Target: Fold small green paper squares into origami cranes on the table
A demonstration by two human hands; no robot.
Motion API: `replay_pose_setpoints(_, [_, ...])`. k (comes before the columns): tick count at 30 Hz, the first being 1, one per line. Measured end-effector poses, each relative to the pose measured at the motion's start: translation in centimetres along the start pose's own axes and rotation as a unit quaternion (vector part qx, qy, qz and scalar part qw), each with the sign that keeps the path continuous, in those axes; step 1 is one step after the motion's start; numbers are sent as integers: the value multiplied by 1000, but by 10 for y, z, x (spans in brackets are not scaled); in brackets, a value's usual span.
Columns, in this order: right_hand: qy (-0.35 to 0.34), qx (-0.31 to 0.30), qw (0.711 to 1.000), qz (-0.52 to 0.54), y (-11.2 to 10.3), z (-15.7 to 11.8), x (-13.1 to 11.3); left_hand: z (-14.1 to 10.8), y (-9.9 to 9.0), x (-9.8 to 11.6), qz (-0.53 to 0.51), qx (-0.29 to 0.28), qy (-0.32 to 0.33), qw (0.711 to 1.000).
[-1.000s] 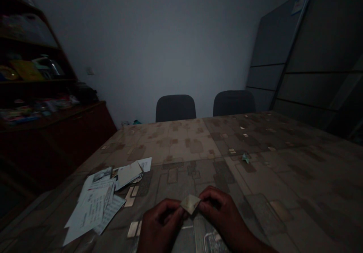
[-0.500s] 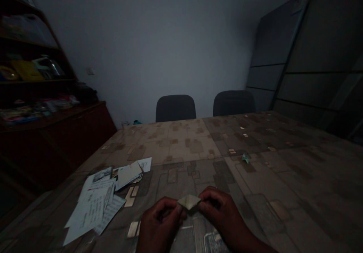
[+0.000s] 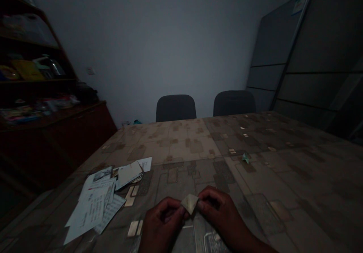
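A small pale folded paper (image 3: 190, 204), roughly diamond-shaped with a crease across it, is held low at the near middle of the table. My left hand (image 3: 164, 221) pinches its left corner between thumb and fingers. On the other side, my right hand (image 3: 219, 211) pinches the right corner the same way. Farther off to the right, a little green folded paper figure (image 3: 245, 158) stands on the patterned tablecloth (image 3: 181, 177).
Loose printed sheets (image 3: 93, 204) and a stack of paper pieces (image 3: 129, 174) lie to the left. Two dark chairs (image 3: 176, 108) stand behind the table's far edge. A loaded shelf cabinet (image 3: 56, 132) is at the left, and tall panelled doors (image 3: 269, 52) are at the right.
The folded paper has become narrower and taller in view, its side corners drawn closer together. My left hand has shifted slightly to the right; the right hand has barely moved.
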State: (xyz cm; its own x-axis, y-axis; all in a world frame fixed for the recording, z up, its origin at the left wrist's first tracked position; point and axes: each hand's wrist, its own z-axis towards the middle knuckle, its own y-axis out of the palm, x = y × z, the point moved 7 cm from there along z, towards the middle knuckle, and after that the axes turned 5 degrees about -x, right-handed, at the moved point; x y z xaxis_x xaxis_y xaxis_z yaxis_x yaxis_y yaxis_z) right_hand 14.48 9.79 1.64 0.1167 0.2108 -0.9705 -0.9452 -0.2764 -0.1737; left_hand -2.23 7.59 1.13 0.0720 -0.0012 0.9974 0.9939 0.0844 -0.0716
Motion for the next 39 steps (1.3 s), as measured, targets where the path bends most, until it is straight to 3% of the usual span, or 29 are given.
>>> replay_pose_setpoints(39, [-28,-6,999,-44,4,1,-6,-4,-1,7,50,10,40,998])
